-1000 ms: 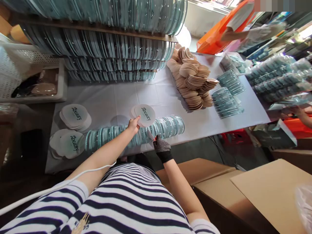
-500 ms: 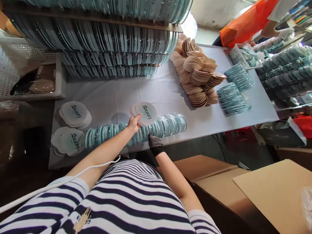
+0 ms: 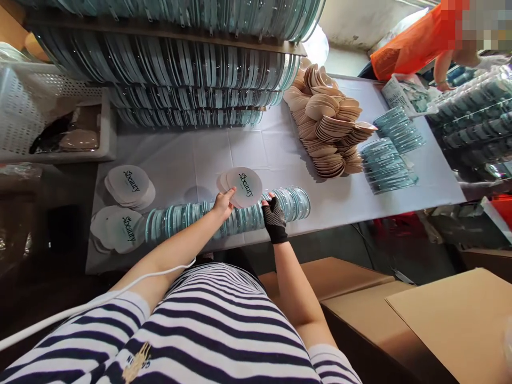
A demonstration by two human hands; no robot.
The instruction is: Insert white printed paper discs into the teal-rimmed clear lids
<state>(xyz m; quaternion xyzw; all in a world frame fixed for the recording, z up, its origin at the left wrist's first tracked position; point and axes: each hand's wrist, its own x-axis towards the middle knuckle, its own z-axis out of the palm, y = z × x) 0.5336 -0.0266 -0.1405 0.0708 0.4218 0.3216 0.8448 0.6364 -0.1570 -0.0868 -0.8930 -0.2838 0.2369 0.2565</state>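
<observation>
Hands at a cloth-covered bench (image 3: 248, 146), viewed from the head. The left hand (image 3: 224, 205), bare, pinches a fan of cards (image 3: 246, 188) between thumb and fingers; these are thin, flat, matte white, of rounded outline, the uppermost bearing dark script lettering. The cards are held above the middle of the row (image 3: 296, 204), a line of clear, pale blue-green plastic rounds standing on edge, closely packed, glossy and ribbed in appearance, along the near edge of the bench. The right hand (image 3: 275, 214) wears a black fingerless glove (image 3: 277, 234) of dotted, mesh-like texture with a plain cuff; its bare fingertips lie at the row, just beside the right edge of the cards. Its fingers are bent, but whether they grip anything cannot be told.

At the left end of the row lie two further piles: the far pile (image 3: 128, 186), neatly overlapped, and the near pile (image 3: 124, 229), spread more loosely. Behind, larger rounds (image 3: 180, 72) of similar plastic stand in tiers, dark-banded and shiny. To the right, a heap (image 3: 330, 122) of smooth beige shells, curved and nested, adjoins flat bundles (image 3: 387, 166) of translucent plastic. A perforated white crate (image 3: 108, 146) stands at far left.
</observation>
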